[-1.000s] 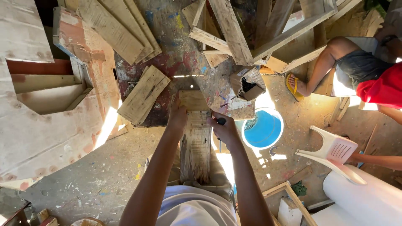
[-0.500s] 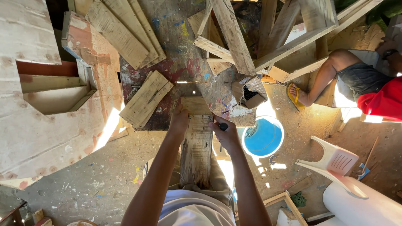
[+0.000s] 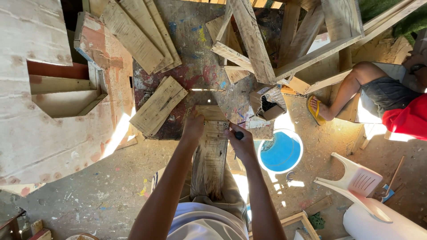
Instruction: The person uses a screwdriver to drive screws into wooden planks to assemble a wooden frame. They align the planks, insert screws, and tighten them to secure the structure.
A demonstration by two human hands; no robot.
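A weathered wooden plank runs from my lap up onto the paint-stained work table. My left hand presses flat on the plank's left edge near its far end. My right hand is closed around a dark-handled tool, whose tip touches the plank's right side. Both forearms reach forward from my white shirt.
A short board and longer planks lie on the table, with a small open box at its right corner. A blue bucket stands on the floor. Another person sits right, near a tipped white plastic chair.
The view has shifted slightly, so the scene sits a little lower and right. My hands stay on the plank in about the same grip.
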